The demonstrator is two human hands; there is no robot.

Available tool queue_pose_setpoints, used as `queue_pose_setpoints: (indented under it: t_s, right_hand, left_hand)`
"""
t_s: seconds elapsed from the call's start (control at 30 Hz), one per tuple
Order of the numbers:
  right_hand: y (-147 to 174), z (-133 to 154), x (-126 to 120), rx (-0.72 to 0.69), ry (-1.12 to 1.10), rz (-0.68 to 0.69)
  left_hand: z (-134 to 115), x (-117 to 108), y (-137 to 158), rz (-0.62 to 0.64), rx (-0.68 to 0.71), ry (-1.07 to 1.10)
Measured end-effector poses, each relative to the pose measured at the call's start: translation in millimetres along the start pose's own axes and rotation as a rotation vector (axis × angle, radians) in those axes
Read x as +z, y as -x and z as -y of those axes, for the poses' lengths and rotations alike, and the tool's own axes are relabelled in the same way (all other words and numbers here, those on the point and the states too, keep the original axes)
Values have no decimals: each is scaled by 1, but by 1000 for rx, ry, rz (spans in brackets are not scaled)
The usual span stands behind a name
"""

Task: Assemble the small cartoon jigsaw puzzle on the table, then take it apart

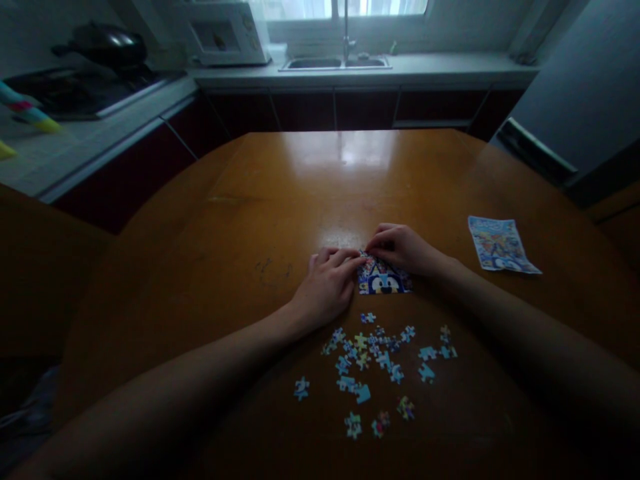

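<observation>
A partly assembled jigsaw puzzle (385, 284) lies on the wooden table, with a blue cartoon dog's face along its near side. My left hand (330, 277) rests beside it, fingers stretched out and fingertips on its upper left part. At the far edge, my right hand (397, 247) is closed in a pinch on a puzzle piece, mostly covered by the fingertips. Loose puzzle pieces (384, 360) are scattered on the near side of the puzzle, mostly blue, some yellow-green. One single piece (301, 388) lies apart to the left.
A creased picture sheet (500, 245) lies on the table (280, 193) to the right. Beyond the table are a counter with a sink (315, 64), a white microwave (227, 33), and a dark pan (107, 47) on the stove. A fridge (580, 87) stands at right.
</observation>
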State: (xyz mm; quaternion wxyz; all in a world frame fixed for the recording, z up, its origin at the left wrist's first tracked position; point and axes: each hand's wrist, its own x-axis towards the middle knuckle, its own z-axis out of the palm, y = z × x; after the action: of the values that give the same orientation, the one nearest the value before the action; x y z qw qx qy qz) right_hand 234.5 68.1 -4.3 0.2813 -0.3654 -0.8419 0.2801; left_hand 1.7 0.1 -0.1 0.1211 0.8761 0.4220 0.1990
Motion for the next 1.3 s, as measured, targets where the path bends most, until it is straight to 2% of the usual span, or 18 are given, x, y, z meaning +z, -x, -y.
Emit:
queue_pose_setpoints:
  t_s: [0.17,0.33,0.43,0.63,1.0,1.3]
  right_hand:
    - [0,0,2,-7,-10,-19]
    - [0,-12,1,103,-89,-230]
    - [1,-18,1,93,-82,-314]
    - [3,-18,5,9,-71,-305]
    - [2,-18,7,-3,-99,-287]
    - [4,-16,8,-65,-108,-226]
  left_hand:
    - [-1,0,0,2,6,0]
    - [0,1,0,16,-2,-14]
    - [0,0,0,18,-39,-24]
    - [-1,2,-2,11,-132,-48]
    - [0,7,-2,20,-71,-125]
    - [-2,2,-3,47,-104,-109]
